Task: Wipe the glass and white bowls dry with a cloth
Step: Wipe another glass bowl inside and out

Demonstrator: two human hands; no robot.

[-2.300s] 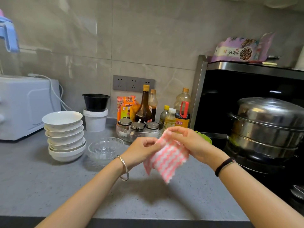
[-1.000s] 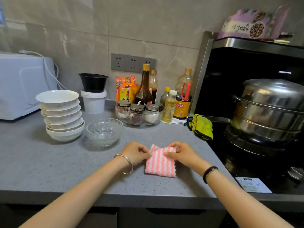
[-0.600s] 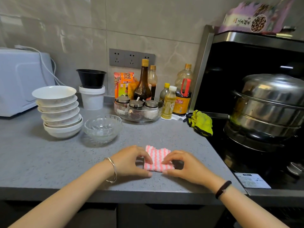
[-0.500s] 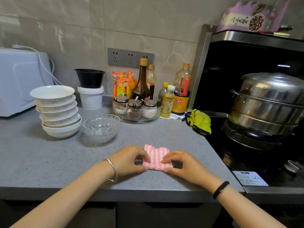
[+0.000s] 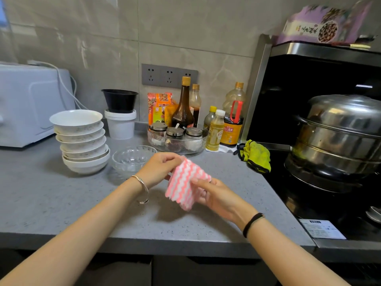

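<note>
Both hands hold the pink-and-white striped cloth (image 5: pixel 186 182) up over the grey countertop (image 5: pixel 61 195). The left hand (image 5: pixel 158 168) has its fingers curled and pinches the upper edge of the cloth. The right hand (image 5: pixel 216 196) grips the lower right part, with the thumb on the front and the fingers behind. From the cloth, the glass bowl (image 5: pixel 129 159) stands at 10 o'clock, upright on the countertop, near the left hand. The stack of white bowls (image 5: pixel 82 141) stands just beside the glass bowl, at its 10 o'clock. A yellow-green rag (image 5: pixel 257 157) lies at 2 o'clock from the cloth.
</note>
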